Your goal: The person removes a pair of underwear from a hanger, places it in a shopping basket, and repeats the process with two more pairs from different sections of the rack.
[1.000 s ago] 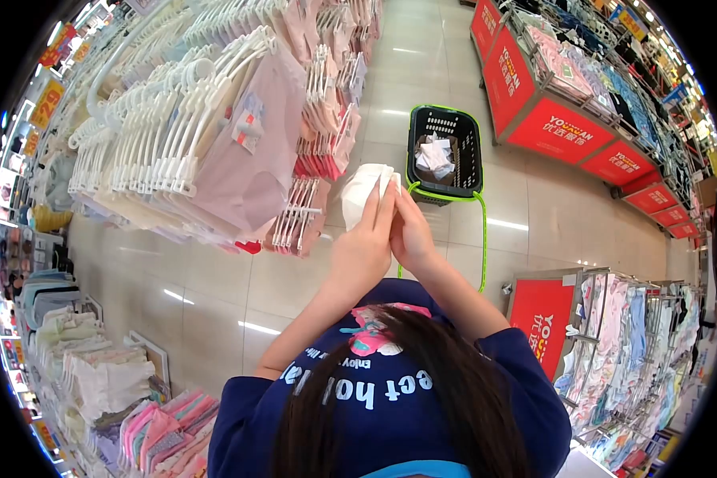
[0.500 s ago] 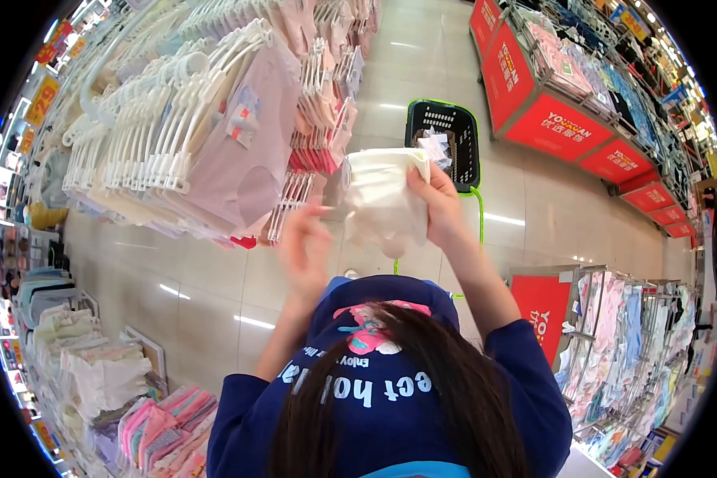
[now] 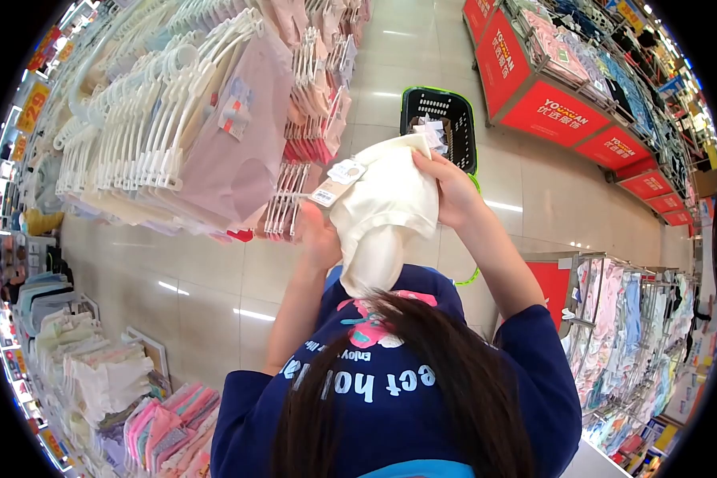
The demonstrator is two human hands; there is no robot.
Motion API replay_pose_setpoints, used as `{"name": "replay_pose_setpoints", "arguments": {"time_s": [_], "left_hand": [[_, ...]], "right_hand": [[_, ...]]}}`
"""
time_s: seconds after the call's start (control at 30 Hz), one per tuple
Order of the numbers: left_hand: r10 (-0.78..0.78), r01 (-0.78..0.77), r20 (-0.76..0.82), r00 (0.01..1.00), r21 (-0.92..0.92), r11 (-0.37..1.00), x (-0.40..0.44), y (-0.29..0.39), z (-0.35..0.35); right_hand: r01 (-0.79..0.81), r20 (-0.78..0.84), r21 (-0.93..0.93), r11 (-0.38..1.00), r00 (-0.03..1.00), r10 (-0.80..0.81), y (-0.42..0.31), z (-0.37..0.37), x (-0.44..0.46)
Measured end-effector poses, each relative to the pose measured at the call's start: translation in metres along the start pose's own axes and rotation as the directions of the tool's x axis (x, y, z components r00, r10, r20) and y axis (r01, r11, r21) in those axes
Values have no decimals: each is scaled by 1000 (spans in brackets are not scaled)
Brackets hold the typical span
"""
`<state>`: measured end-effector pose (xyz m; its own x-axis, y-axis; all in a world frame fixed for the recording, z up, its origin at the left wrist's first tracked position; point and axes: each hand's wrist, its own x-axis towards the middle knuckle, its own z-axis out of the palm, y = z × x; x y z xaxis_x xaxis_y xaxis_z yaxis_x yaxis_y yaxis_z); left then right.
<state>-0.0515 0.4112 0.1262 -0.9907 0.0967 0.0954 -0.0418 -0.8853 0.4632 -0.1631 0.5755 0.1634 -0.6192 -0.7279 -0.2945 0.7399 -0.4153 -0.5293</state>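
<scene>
Cream underpants (image 3: pixel 386 187) are stretched between my hands in front of my chest, their lower part hanging toward my shirt. My right hand (image 3: pixel 448 187) pinches their upper right edge with thumb and fingers. On the opposite side, my left hand (image 3: pixel 320 237) is closed at the left edge, its fingertips partly hidden. A white paper tag (image 3: pixel 338 183) with a barcode sticks out at the upper left of the cloth, just above my left hand. Beyond the underpants, a black shopping basket (image 3: pixel 407 111) with a green rim stands on the floor, holding small packaged items.
A rack of underwear on white hangers (image 3: pixel 155 151) stands close on the left. Red-sided bins of clothing (image 3: pixel 554 119) line the upper right. More garments hang on a rack (image 3: pixel 613 319) at lower right, and folded clothes (image 3: pixel 167 426) lie at lower left.
My left hand has moved in to the underpants' left edge and closed there. The cloth has turned and opened out, bringing the paper tag into view.
</scene>
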Motion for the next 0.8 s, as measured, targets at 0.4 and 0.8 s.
{"name": "replay_pose_setpoints", "arguments": {"time_s": [0.4, 0.8], "left_hand": [[-72, 194, -184, 980, 823, 534, -18, 40, 49], [-159, 177, -118, 980, 885, 430, -38, 32, 70]], "right_hand": [[190, 19, -467, 864, 979, -205, -6, -12, -30], [120, 73, -724, 679, 993, -97, 23, -42, -8]]}}
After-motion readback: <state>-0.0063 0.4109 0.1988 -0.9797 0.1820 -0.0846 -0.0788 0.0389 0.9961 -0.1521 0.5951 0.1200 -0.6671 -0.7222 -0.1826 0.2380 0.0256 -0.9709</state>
